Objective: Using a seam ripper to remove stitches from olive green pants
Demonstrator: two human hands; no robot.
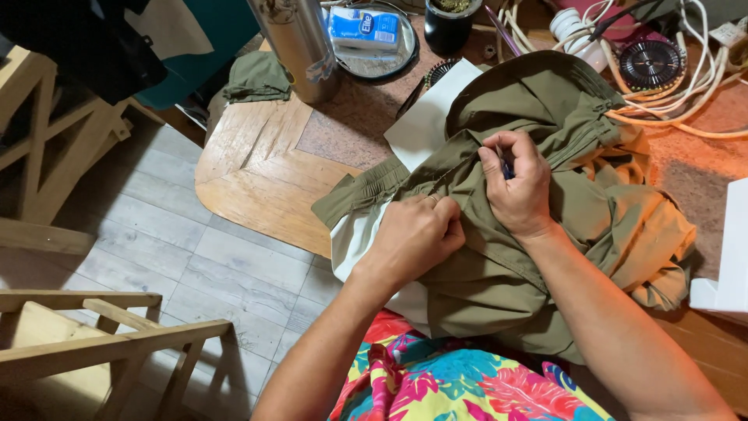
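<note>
An olive green garment [538, 234] with a pale lining lies bunched on the wooden table [257, 171] in front of me. My left hand [417, 234] pinches the fabric at a seam near the elastic waistband, a ring on one finger. My right hand [518, 183] presses on the same seam just to the right and grips a small dark blue tool [505, 165] between thumb and fingers. Both hands touch the cloth, close together. A white sheet [425, 121] sits under the garment's upper left part.
A steel flask [300, 43], a round tray [405, 58] with a blue-and-white packet [365, 27], a dark cup [452, 22], tangled white cables [686, 93] and a small folded green cloth [257, 76] stand at the back. Wooden chairs [101, 343] stand on the left floor. A white box [728, 265] sits right.
</note>
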